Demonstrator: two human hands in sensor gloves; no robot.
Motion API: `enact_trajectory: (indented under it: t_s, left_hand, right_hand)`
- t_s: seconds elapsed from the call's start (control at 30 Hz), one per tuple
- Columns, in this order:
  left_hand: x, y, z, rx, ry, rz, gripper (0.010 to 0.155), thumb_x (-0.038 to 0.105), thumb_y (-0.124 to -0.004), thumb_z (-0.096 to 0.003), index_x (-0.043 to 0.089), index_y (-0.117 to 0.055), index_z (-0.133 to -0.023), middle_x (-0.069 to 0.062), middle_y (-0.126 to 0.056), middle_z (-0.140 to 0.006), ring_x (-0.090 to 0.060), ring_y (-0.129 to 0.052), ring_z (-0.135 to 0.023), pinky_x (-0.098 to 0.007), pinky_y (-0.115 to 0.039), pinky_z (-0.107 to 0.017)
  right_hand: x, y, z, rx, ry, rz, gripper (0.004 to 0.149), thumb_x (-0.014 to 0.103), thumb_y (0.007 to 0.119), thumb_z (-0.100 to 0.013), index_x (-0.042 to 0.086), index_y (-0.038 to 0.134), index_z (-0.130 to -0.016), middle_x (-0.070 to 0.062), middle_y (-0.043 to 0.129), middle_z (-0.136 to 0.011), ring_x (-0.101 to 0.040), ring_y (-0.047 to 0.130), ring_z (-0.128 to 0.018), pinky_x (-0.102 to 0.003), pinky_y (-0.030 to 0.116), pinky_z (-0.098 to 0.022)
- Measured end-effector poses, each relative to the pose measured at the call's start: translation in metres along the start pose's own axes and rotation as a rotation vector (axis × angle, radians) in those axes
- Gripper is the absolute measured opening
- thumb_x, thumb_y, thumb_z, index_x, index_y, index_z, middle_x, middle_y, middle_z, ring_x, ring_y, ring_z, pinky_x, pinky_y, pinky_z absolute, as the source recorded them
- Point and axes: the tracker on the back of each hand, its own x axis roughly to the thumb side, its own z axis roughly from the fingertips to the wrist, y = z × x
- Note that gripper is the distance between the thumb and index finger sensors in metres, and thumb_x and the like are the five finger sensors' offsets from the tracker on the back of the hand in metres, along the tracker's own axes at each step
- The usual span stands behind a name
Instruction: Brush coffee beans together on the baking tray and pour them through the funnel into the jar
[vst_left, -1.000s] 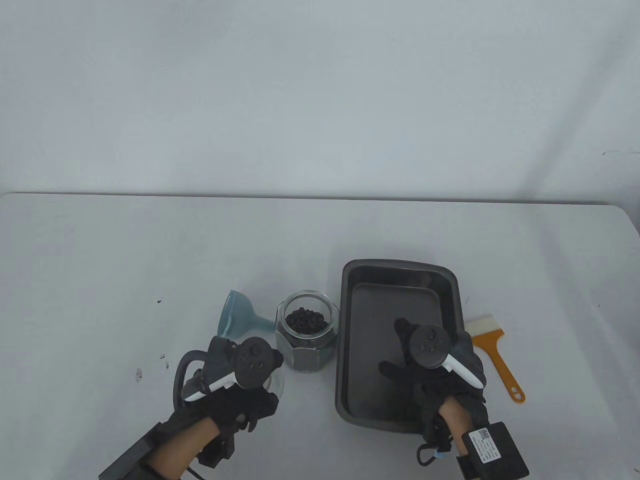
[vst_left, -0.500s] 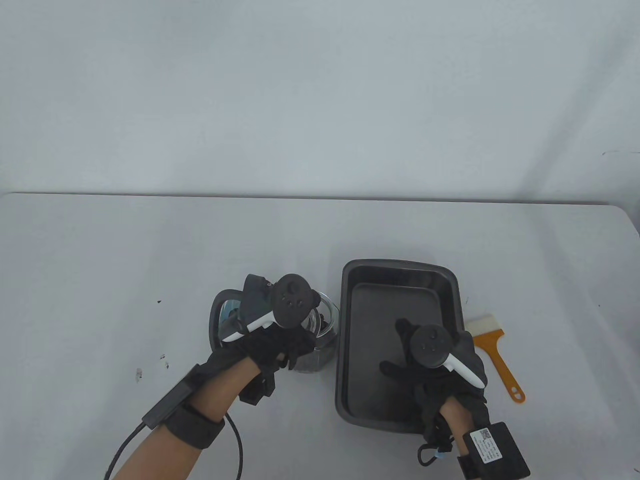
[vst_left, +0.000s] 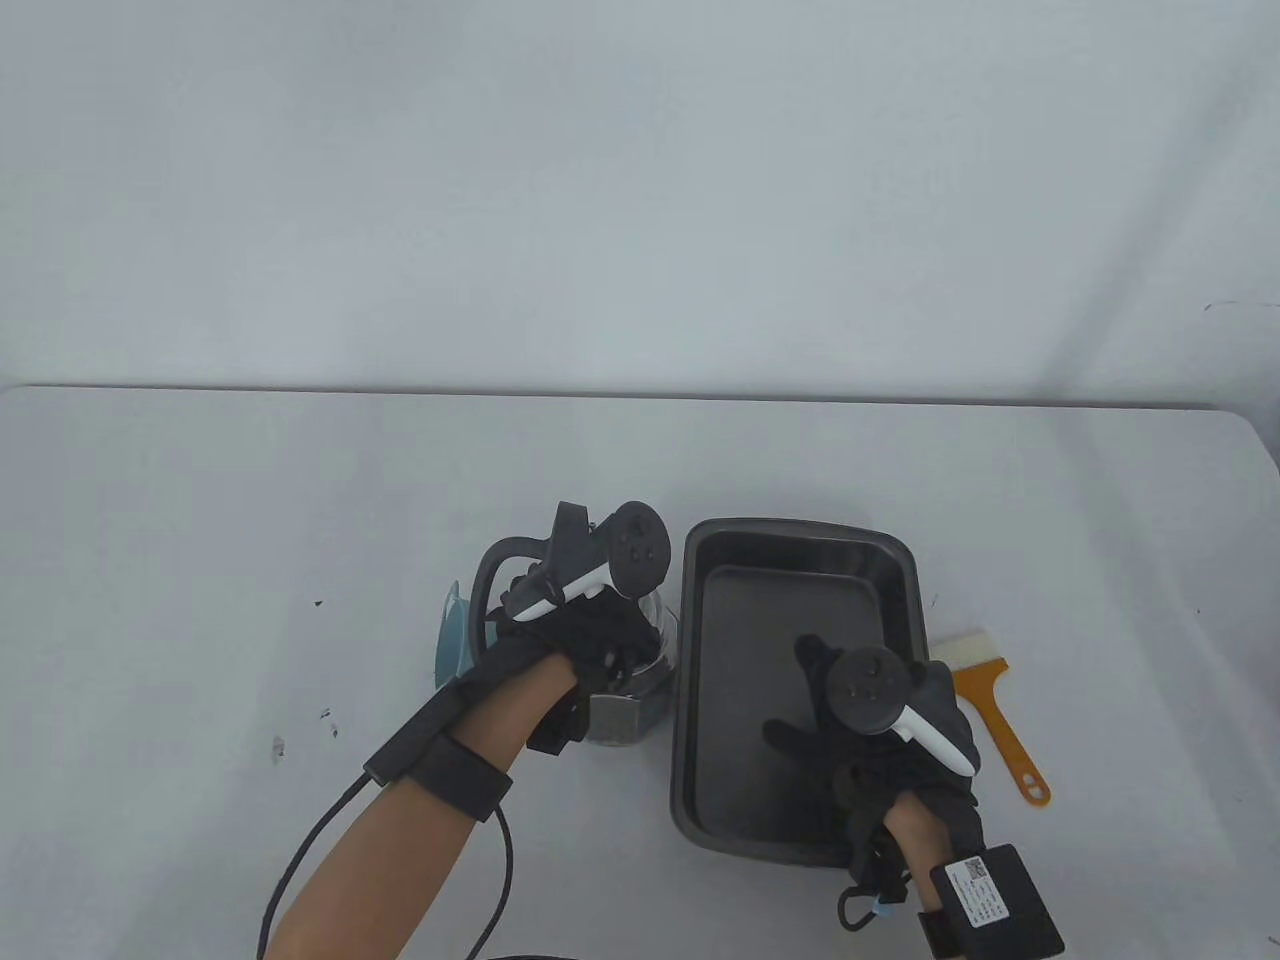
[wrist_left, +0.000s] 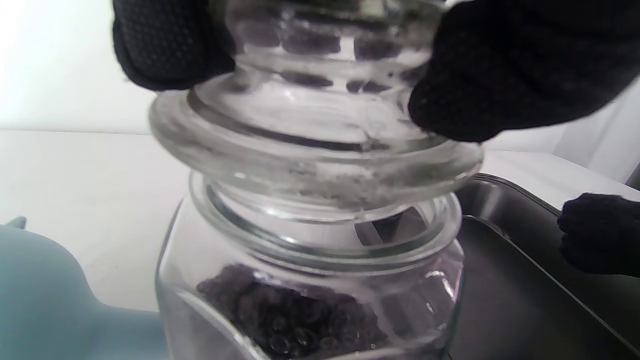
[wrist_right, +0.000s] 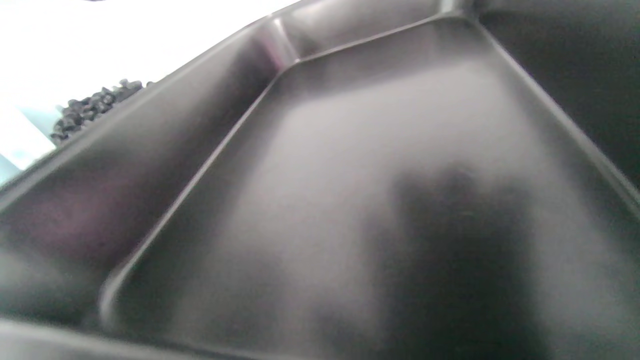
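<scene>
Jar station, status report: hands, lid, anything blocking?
Left hand grips lid, lowered into jar mouth. Right hand open, flat in tray. Beans in jar. Funnel lies beside jar, nothing blocking.

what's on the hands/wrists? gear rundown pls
Both hands wear black sensor gloves. The left hand and right hand each carry a black round tracker with a white handle. Black wrist straps on both; a cable trails from the left, a labelled black box sits on the right.
</scene>
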Motion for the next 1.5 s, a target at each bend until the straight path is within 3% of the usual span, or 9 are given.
enact_trajectory:
  t_s: [0.67, 0.87, 1.17, 1.37, 1.5]
  left_hand:
    - [0.006, -0.013, -0.009, -0.023, -0.001, 0.002, 0.070, 0.054, -0.093, -0.0348, 0.038, -0.068, -0.098, -0.008, -0.067, -0.106, -0.039, -0.078, -0.086, -0.052, -0.083, -0.055]
    - [0.009, -0.017, -0.006, -0.075, 0.019, -0.035, 0.071, 0.054, -0.085, -0.0396, 0.038, -0.057, -0.103, -0.008, -0.056, -0.111, -0.038, -0.071, -0.093, -0.051, -0.076, -0.062]
    - [0.001, 0.010, 0.040, 0.155, -0.010, -0.039, 0.069, 0.058, -0.079, -0.0426, 0.034, -0.059, -0.104, -0.010, -0.057, -0.111, -0.035, -0.071, -0.099, -0.056, -0.067, -0.070]
    - [-0.010, 0.015, 0.083, 0.353, -0.040, -0.022, 0.056, 0.055, -0.079, -0.0423, 0.028, -0.075, -0.092, -0.004, -0.079, -0.095, -0.027, -0.088, -0.080, -0.050, -0.075, -0.063]
    - [-0.019, 0.006, 0.106, 0.389, -0.060, -0.026, 0.052, 0.055, -0.079, -0.0419, 0.028, -0.080, -0.086, -0.003, -0.085, -0.089, -0.024, -0.093, -0.074, -0.048, -0.078, -0.060]
  right_hand:
    - [0.000, 0.000, 0.000, 0.005, -0.002, -0.003, 0.085, 0.062, 0.063, -0.040, 0.028, 0.012, -0.100, -0.026, 0.037, -0.106, -0.054, 0.034, -0.095, -0.070, 0.033, -0.065]
    - [0.001, 0.000, 0.001, -0.004, -0.007, -0.003, 0.085, 0.062, 0.063, -0.040, 0.028, 0.012, -0.100, -0.026, 0.037, -0.106, -0.054, 0.033, -0.095, -0.071, 0.033, -0.065]
    - [0.001, 0.001, 0.000, 0.001, -0.009, -0.002, 0.085, 0.062, 0.063, -0.040, 0.028, 0.013, -0.100, -0.026, 0.038, -0.106, -0.054, 0.034, -0.095, -0.070, 0.033, -0.065]
    - [0.002, 0.003, 0.000, 0.003, -0.007, 0.005, 0.085, 0.062, 0.063, -0.040, 0.028, 0.013, -0.100, -0.026, 0.039, -0.105, -0.054, 0.035, -0.095, -0.070, 0.034, -0.065]
    - [0.001, 0.003, 0.000, 0.006, 0.001, 0.000, 0.084, 0.062, 0.063, -0.041, 0.028, 0.013, -0.100, -0.026, 0.039, -0.105, -0.054, 0.036, -0.095, -0.070, 0.035, -0.065]
